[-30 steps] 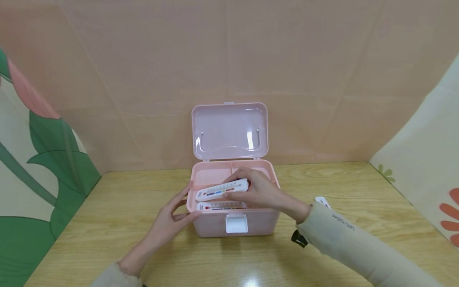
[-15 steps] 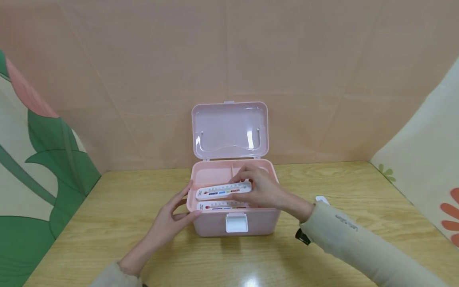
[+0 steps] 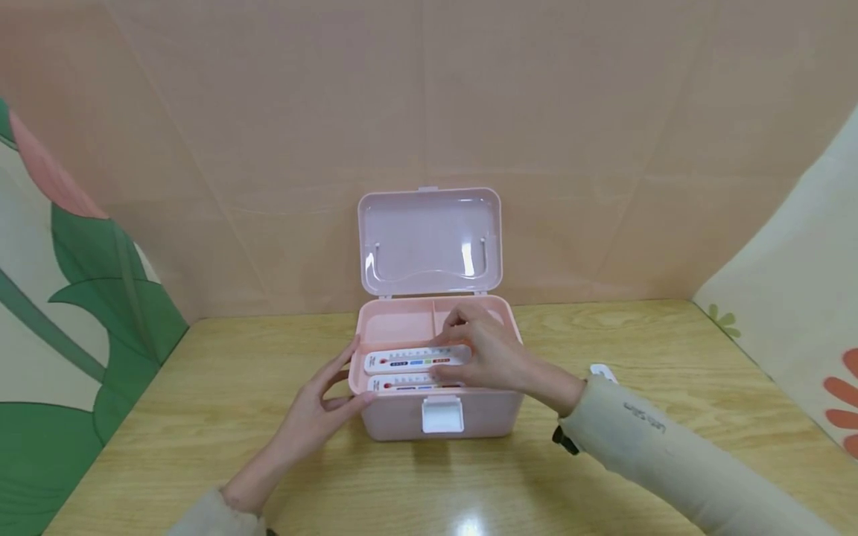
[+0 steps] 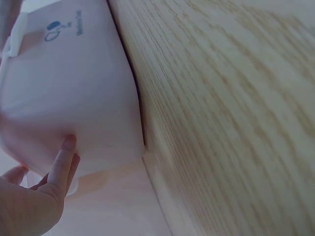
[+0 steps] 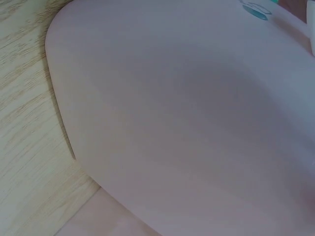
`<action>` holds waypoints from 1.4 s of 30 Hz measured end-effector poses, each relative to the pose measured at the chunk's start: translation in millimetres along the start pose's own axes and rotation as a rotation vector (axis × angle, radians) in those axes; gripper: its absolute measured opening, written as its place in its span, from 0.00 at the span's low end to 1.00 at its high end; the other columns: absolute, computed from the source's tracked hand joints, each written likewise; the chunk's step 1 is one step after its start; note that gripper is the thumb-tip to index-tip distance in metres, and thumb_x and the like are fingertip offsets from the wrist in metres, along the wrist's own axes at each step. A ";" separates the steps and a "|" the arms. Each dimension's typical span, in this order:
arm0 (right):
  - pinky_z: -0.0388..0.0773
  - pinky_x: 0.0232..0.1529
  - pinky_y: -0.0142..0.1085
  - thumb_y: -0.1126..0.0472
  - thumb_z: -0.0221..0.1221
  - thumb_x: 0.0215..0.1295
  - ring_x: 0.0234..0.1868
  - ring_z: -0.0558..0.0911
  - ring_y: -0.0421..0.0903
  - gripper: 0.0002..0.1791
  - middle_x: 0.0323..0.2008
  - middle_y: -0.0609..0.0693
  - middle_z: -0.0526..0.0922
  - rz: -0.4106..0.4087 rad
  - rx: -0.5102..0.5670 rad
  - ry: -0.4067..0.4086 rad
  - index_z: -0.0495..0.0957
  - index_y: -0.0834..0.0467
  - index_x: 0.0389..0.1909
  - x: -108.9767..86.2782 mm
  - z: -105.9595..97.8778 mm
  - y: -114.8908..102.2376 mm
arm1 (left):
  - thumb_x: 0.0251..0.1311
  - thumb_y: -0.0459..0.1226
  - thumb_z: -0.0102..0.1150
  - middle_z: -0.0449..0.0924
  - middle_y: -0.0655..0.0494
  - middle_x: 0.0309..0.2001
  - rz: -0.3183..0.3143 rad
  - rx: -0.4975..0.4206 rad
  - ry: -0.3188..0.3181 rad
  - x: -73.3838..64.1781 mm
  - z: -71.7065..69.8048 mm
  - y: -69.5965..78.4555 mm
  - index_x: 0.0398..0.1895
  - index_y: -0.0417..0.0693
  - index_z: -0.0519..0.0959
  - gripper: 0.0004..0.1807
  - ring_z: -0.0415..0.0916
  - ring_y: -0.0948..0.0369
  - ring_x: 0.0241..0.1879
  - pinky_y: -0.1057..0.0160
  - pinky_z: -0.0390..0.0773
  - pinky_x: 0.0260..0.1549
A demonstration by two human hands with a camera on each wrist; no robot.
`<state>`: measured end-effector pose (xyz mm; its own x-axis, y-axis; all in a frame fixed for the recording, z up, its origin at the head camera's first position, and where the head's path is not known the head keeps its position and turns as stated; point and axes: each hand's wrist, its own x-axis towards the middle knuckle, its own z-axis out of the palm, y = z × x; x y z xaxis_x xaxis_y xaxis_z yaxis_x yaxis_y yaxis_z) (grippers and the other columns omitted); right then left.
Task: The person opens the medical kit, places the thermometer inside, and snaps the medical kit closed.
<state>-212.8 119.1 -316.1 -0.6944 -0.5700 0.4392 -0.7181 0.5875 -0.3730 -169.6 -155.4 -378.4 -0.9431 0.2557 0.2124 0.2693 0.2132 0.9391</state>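
Observation:
A pink box stands on the table, its tray divided into compartments. In the front compartment lie two white strip thermometers, the rear one alongside the front one. My right hand pinches the rear thermometer near its right end between thumb and fingers, covering that end. On the box's left front corner rests my left hand, thumb at the front rim and fingers along the side. In the left wrist view, its fairly straight fingers touch the pink wall. The right wrist view shows only the box wall.
Behind the tray the box's lid stands upright. A white latch is on the front. Beside the right sleeve, a partly hidden white strip lies on the wooden table. A plain cloth backdrop hangs behind.
The rear thermometer has come down from a slant to lie level in the front compartment, with my right hand following slightly rightward. My left hand has stayed in place.

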 end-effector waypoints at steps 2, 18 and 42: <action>0.66 0.40 0.33 0.50 0.74 0.44 0.38 0.68 0.41 0.19 0.34 0.43 0.73 -0.003 -0.023 0.004 0.87 0.54 0.38 0.2 -0.3 -0.2 | 0.56 0.35 0.67 0.51 0.49 0.75 0.001 0.000 0.000 0.4 0.1 0.3 0.74 0.62 0.56 0.44 0.62 0.40 0.66 0.65 0.81 0.50; 0.68 0.43 0.37 0.53 0.74 0.44 0.40 0.70 0.43 0.16 0.35 0.45 0.76 -0.040 -0.045 0.052 0.87 0.54 0.35 -1.9 1.2 3.1 | 0.56 0.37 0.67 0.51 0.51 0.75 -0.008 0.007 -0.008 1.0 0.3 0.2 0.74 0.64 0.56 0.44 0.61 0.40 0.66 0.65 0.81 0.51; 0.76 0.43 0.38 0.67 0.68 0.52 0.43 0.75 0.43 0.08 0.37 0.45 0.79 -0.010 0.029 0.181 0.85 0.57 0.35 -38.1 -19.2 11.7 | 0.57 0.36 0.66 0.51 0.51 0.75 -0.015 -0.003 -0.002 -1.0 -0.3 0.6 0.74 0.62 0.56 0.44 0.62 0.40 0.65 0.65 0.82 0.50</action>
<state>-193.8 158.7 -321.5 -0.6693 -0.4614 0.5823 -0.7279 0.5642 -0.3896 -168.5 -155.8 -378.0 -0.9465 0.2548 0.1979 0.2549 0.2144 0.9429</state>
